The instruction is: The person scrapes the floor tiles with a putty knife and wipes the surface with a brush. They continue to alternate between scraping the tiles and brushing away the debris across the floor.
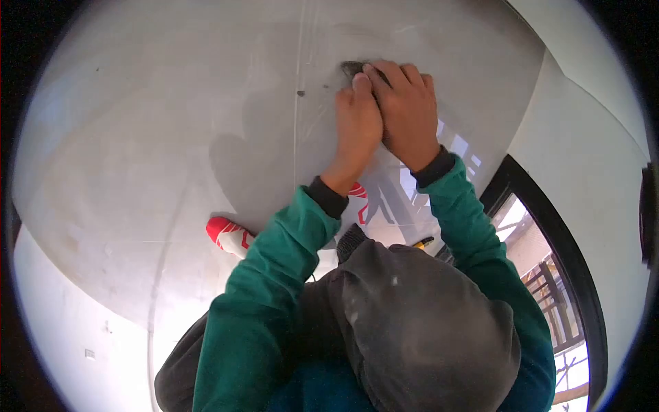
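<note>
Head view, seen from where I stand: the person is crouched low over a grey tiled floor [226, 96], both arms stretched forward, green sleeves ending in dark cuffs. Under the fingers lies a dark fibrous wad [352, 67], flat against the floor, its frayed edge showing just ahead of the thumbs; the rest is covered. Right hand [408, 113]: fingers bent down and drawn in, closed over the wad. Left hand [357, 127]: pressed alongside the right, fingers folded, thumb tip close to the wad's exposed edge; its palm side is hidden, so I cannot tell whether it grips anything. To the left of the hands, a small dark fragment [301, 93] sits by a pale tile seam [296, 137]; a smaller speck [325, 86] lies between that fragment and the wad. Feet in red-and-white socks: one sock [230, 235] shows outside the left forearm, the other partly visible between the forearms. A yellow-and-black object [423, 242] lies beyond the dark trouser knee [425, 309], partly hidden, type unclear. At right, a black-framed glazed opening [549, 275] is set in a white wall.
</note>
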The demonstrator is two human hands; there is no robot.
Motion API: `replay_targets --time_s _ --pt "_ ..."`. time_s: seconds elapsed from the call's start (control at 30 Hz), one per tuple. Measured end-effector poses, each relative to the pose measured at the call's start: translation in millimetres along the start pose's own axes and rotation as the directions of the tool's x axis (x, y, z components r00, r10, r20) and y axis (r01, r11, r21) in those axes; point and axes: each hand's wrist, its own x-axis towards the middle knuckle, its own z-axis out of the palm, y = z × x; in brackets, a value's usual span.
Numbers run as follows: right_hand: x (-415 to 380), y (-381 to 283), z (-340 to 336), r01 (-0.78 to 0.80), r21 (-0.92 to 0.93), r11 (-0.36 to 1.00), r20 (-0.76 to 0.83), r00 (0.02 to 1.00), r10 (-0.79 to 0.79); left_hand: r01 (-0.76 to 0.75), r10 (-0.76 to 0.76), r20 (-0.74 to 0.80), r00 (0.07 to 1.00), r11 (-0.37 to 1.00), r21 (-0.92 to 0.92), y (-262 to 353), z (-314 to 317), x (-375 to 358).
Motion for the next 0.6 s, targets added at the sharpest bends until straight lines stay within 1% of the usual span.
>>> replay_targets --time_s 0.03,0.07,0.1,0.13,0.17,0.2,0.23,0.27,0.3,0.33,0.37,0.4,0.43,0.47,0.5,0.53,0.57,0.6 --pt "12.2 4.0 -7.8 -0.011 0.022 1.000 0.076 0.997 0.009 -0.022 0.022 0.006 1.000 1.000 -0.005 1.1 0.2 -2.2" --pt "11.0 10.3 -15.1 0.015 0.146 0.989 -0.011 1.000 -0.014 0.076 -0.058 0.090 0.994 0.974 -0.214 1.1 -1.1 -9.5" --pt "7.3 25.6 -18.3 -0.072 0.213 0.974 -0.036 0.996 0.081 0.189 -0.120 0.192 0.974 0.897 -0.400 1.6 -4.6 -17.0" --pt "1.4 45.8 -23.3 -0.152 0.282 0.947 -0.049 0.984 0.172 0.168 -0.097 0.189 0.977 0.899 -0.405 3.4 -12.3 -27.0" --pt "-2.4 65.7 -41.0 -0.311 0.272 0.911 0.063 0.950 0.306 0.179 -0.094 0.218 0.971 0.895 -0.409 3.8 -21.9 -41.6" --pt "-12.4 95.0 -42.2 -0.383 0.387 0.839 0.013 0.912 0.411 0.193 -0.097 0.245 0.965 0.891 -0.411 2.2 -26.8 -49.1" --pt "-22.2 128.8 -32.7 -0.601 0.478 0.640 0.112 0.765 0.635 0.187 -0.094 0.236 0.967 0.892 -0.412 -0.4 -27.2 -49.1" --pt "-15.9 145.6 -26.5 -0.622 0.275 0.733 0.152 0.781 0.606 0.125 -0.055 0.207 0.977 0.931 -0.344 -2.6 -28.3 -50.3" --pt "-9.5 162.2 -20.6 -0.595 0.063 0.801 0.193 0.795 0.575 0.056 -0.007 0.179 0.984 0.962 -0.269 -3.2 -29.3 -49.4" --pt "4.1 155.3 -16.5 -0.515 0.420 0.747 0.097 0.844 0.528 0.047 -0.001 0.176 0.984 0.965 -0.258 2.1 -28.5 -48.3" --pt "13.6 146.0 -10.2 -0.355 0.714 0.603 -0.010 0.857 0.516 0.027 0.016 0.173 0.985 0.969 -0.244 8.5 -25.2 -51.4" --pt "29.2 131.6 3.3 -0.340 0.720 0.605 0.008 0.876 0.483 0.007 0.035 0.177 0.984 0.973 -0.231 13.8 -23.0 -55.0" --pt "47.7 117.3 28.4 -0.244 0.477 0.844 -0.143 0.926 0.349 -0.003 0.046 0.188 0.981 0.975 -0.221 14.0 -23.4 -55.5" --pt "67.6 85.1 40.1 -0.157 0.530 0.833 -0.117 0.960 0.256 -0.132 0.136 0.067 0.988 0.989 -0.068 12.2 -26.1 -53.1" --pt "84.6 54.0 29.0 -0.136 0.532 0.836 -0.118 0.965 0.233 -0.238 0.243 -0.041 0.969 0.966 0.099 12.9 -30.3 -51.0" --pt "92.6 31.1 12.2 -0.113 0.534 0.838 -0.120 0.971 0.207 -0.258 0.263 -0.034 0.964 0.960 0.109 17.6 -37.8 -44.9" --pt "87.7 21.0 5.6 -0.108 0.542 0.834 -0.137 0.967 0.215 -0.278 0.295 -0.118 0.948 0.950 0.141 22.8 -48.1 -38.0" --pt "81.9 12.6 -0.8 -0.149 0.549 0.823 -0.057 0.975 0.214 -0.296 0.328 -0.199 0.923 0.939 0.174 28.9 -57.0 -30.8"
